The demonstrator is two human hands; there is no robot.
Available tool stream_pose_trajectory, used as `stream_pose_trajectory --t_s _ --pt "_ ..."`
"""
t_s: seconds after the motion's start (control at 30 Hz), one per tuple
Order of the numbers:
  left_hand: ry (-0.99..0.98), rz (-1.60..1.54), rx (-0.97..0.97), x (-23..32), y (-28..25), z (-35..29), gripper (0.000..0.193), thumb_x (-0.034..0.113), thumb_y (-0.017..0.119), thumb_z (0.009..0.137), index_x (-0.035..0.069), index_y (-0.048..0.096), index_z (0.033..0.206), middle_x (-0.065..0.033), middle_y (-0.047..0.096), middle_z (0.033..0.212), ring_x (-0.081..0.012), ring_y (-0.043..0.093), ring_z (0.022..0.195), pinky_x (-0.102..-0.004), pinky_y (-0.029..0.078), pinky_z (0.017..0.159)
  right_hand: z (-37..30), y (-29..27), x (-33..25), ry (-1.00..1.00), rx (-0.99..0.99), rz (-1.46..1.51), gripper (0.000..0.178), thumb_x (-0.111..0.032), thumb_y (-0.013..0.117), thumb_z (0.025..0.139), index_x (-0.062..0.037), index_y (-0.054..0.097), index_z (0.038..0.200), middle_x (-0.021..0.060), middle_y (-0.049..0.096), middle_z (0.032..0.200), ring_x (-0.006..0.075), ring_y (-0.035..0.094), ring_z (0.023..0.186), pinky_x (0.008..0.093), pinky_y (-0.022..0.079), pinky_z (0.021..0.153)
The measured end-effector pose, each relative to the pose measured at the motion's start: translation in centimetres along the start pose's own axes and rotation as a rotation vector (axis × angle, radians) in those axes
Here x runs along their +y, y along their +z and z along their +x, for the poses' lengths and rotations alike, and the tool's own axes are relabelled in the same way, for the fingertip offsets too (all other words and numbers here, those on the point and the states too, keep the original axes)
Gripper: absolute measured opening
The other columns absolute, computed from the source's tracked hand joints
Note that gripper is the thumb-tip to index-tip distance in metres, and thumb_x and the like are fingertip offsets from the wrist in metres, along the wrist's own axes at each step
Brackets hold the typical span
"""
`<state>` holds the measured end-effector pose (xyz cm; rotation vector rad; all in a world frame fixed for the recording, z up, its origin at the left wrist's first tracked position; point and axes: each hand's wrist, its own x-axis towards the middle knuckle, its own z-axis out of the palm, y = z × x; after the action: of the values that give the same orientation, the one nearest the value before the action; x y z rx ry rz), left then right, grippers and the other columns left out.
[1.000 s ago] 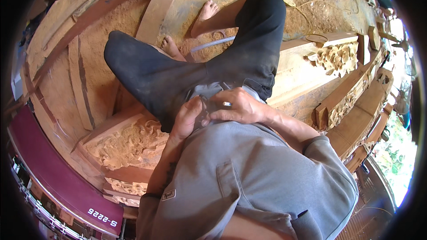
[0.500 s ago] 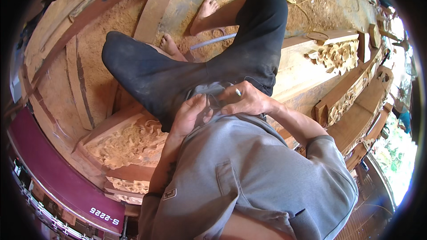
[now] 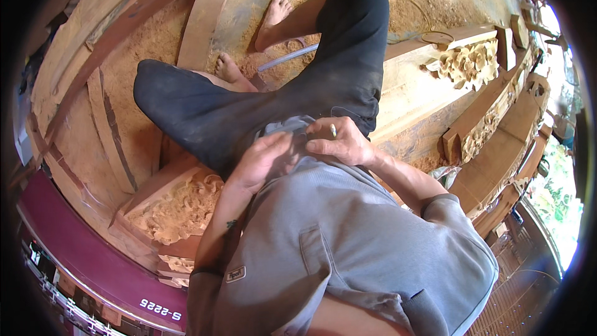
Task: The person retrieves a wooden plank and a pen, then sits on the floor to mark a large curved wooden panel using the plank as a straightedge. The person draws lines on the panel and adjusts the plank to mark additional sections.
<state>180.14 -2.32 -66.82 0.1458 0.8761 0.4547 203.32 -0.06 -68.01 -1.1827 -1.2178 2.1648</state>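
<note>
Both my hands meet over my lap, at the hem of my grey shirt [image 3: 354,211]. My left hand [image 3: 264,160] is partly curled, its fingertips a little blurred, against a small dark, see-through piece [image 3: 300,143] that I cannot make out. My right hand [image 3: 342,143] is closed at the other side of this piece, thumb toward the left hand. A short white stub like a cigarette [image 3: 333,129] sticks up between its fingers. Under the hands lie dark trousers [image 3: 249,112] and a bunched grey cloth [image 3: 289,126].
Carved wood [image 3: 466,65] lies on a pale beam at the right, with more carved pieces [image 3: 485,130] beside it. Another carving [image 3: 177,208] is at the left, near a maroon panel [image 3: 81,242]. A board [image 3: 202,25] and a grey tube [image 3: 289,57] lie on the sawdust-covered floor.
My left hand's fingers have shifted over the small see-through piece and now cover more of it. The right hand stays close by, the stub still between its fingers. The whole view has shifted slightly.
</note>
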Motion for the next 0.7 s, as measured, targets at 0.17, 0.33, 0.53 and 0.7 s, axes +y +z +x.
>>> stream_pose_trajectory --t_s 0.17,0.33,0.53,0.7 --pt "-0.008 0.127 -0.038 -0.5 0.7 0.8 0.029 0.031 0.050 0.102 0.006 0.063 0.098 -0.0007 0.062 0.085 -0.0077 0.056 0.070 -0.0222 0.045 0.061 0.0 0.9 -0.5 0.098 0.087 -0.007 0.034 -0.020 0.075 0.086 0.0052 0.063 0.105 0.0052 0.067 0.087 0.0116 0.060 0.081 0.0274 0.050 0.071" --pt "0.055 0.110 -0.008 -0.6 1.3 1.0 0.041 0.040 0.047 0.102 0.004 0.064 0.090 -0.0003 0.061 0.079 -0.0068 0.055 0.065 -0.0216 0.043 0.057 0.1 0.3 -2.2 0.017 0.006 -0.261 0.038 -0.024 0.077 0.084 0.0046 0.064 0.106 0.0075 0.067 0.089 0.0119 0.061 0.084 0.0286 0.050 0.075" --pt "0.088 0.317 0.007 -0.9 1.4 1.9 0.039 0.037 0.053 0.099 0.003 0.063 0.082 0.0006 0.058 0.072 -0.0060 0.051 0.059 -0.0224 0.040 0.053 -0.5 0.5 -0.5 -0.047 0.050 -0.357 0.042 -0.028 0.079 0.083 0.0023 0.065 0.109 0.0095 0.067 0.094 0.0137 0.061 0.089 0.0303 0.049 0.078" --pt "0.150 0.327 0.099 -0.9 2.1 1.6 0.031 0.028 0.054 0.097 0.000 0.065 0.087 -0.0002 0.060 0.073 -0.0056 0.052 0.061 -0.0224 0.040 0.054 -1.0 0.4 -0.1 -0.041 0.097 -0.200 0.037 -0.024 0.076 0.086 0.0003 0.066 0.111 0.0107 0.066 0.100 0.0150 0.061 0.093 0.0305 0.049 0.079"
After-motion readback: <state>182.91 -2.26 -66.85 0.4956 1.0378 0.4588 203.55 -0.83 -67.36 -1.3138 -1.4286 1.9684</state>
